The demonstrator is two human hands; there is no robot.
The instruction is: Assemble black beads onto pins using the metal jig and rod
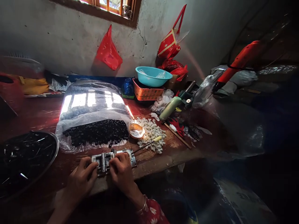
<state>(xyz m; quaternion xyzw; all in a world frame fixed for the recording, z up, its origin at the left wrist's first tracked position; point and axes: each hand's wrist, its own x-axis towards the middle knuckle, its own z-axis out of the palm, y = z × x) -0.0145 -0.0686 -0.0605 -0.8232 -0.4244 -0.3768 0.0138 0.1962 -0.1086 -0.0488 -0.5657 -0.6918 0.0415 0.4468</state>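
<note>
A small metal fixture [102,161] lies at the front edge of the table, with a rod-like lever ending in a yellow grip [157,138] reaching out to its right. My left hand [81,175] is closed at the fixture's left end, thumb and forefinger together. Over its middle, my right hand [121,169] has its fingers curled down in a pinch. What either pinch holds is too small or hidden to make out. Behind the fixture, small black pieces [98,132] spill from a clear plastic bag [93,101]. Small whitish pieces [151,132] are heaped to the right.
A metal pan [57,143] of black parts stands at left. Beside the whitish heap sit a small bowl [136,131], a thin stick [177,135] and a green cylinder [170,109]. Farther back, a blue basin [153,77] rests on an orange basket [148,94].
</note>
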